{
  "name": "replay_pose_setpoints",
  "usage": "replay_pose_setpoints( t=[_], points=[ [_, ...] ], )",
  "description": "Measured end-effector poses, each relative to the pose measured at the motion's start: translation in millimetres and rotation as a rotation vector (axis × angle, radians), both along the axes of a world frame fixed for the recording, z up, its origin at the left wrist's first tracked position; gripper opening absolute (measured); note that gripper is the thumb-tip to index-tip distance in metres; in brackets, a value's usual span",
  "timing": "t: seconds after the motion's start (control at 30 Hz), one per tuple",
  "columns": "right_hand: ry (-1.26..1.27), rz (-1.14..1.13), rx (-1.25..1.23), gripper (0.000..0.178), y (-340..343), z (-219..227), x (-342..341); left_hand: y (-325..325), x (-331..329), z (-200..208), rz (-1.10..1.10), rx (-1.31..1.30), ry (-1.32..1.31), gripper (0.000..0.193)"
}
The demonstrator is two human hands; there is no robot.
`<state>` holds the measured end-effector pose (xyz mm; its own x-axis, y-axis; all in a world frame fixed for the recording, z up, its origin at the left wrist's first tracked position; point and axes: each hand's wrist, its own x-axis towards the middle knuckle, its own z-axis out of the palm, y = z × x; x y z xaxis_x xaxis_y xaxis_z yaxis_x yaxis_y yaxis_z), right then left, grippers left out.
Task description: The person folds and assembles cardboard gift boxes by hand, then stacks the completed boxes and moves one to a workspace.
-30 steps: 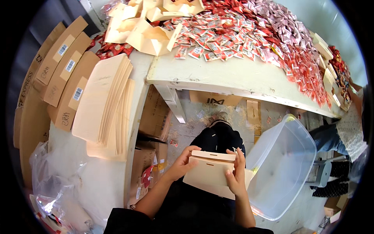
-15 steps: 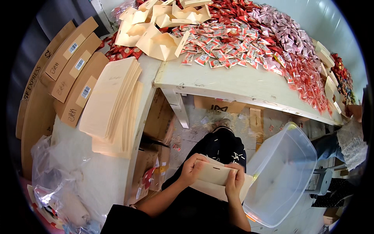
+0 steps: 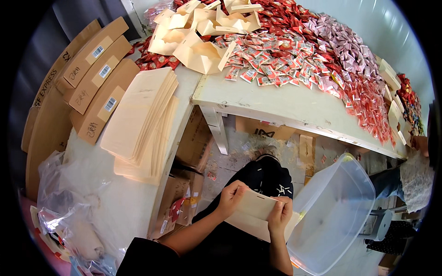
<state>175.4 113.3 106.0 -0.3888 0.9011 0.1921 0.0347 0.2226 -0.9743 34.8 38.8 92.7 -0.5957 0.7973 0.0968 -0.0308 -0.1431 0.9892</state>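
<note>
Over my lap I hold a cream-coloured flat cardboard box blank (image 3: 256, 208) with a narrow slot near its top edge. My left hand (image 3: 231, 198) grips its upper left corner, thumb on the near face. My right hand (image 3: 279, 215) pinches the upper right side the same way. The lower part of the blank slants toward me over my dark trousers. A thick stack of similar flat blanks (image 3: 133, 120) lies on the table to my left. Several folded open boxes (image 3: 199, 51) of the same card stand at the back of the table.
Piles of small red-and-white packets (image 3: 271, 60), pink packets (image 3: 343, 41) and red-wrapped pieces (image 3: 368, 110) cover the far table (image 3: 239, 92). A clear plastic bin (image 3: 336, 216) stands at my right. Brown cartons (image 3: 103, 108) and crumpled plastic film (image 3: 69, 211) lie left. Another person's sleeve (image 3: 414, 179) shows far right.
The blank's slotted top panel has swung up, and its upper edge now tilts down toward the right. Both hands keep their hold. The whole view has shifted slightly.
</note>
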Motion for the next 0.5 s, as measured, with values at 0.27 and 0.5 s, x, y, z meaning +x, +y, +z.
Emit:
replay_pose_setpoints(
  t=[0.27, 0.5],
  points=[
    [0.016, 0.037, 0.017, 0.024, 3.2, -2.8, 6.8, 5.6, 1.7, -3.0, -0.01, -0.012, -0.069, 0.026],
    [0.123, 0.132, -0.163, 0.042, 15.8, 2.5, 15.6, -2.0, -20.7, 20.3, -0.001, -0.013, -0.084, 0.019]
  ],
)
